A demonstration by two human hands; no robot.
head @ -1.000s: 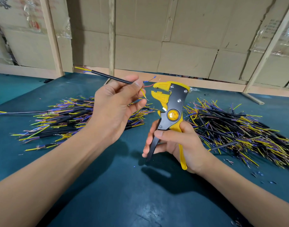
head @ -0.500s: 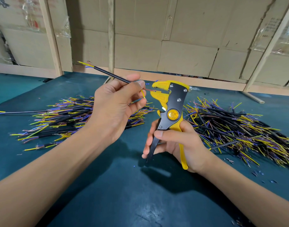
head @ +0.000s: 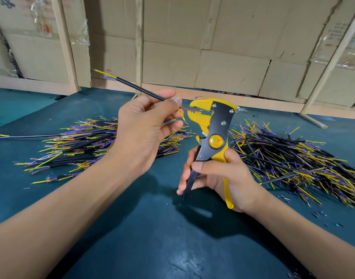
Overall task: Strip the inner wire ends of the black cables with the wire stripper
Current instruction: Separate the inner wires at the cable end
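Note:
My left hand [head: 146,127] pinches a short black cable [head: 140,90] between thumb and fingers, its far end sticking up to the left with yellow and blue inner wires showing. At the near end a red inner wire lies in the jaws of the yellow and black wire stripper [head: 211,137], while a yellow inner wire hangs below, outside the jaws. My right hand [head: 216,178] grips the stripper's handles and holds the tool upright above the table.
Two heaps of black cables with coloured inner wires lie on the teal table [head: 132,238]: one heap on the left [head: 88,146], a larger one on the right [head: 297,162]. Small insulation scraps [head: 321,216] dot the mat. Cardboard boxes and wooden posts stand behind.
The red inner wire has gone into the stripper's jaws, and the cable's far end has tilted higher. The stripper has stayed in place.

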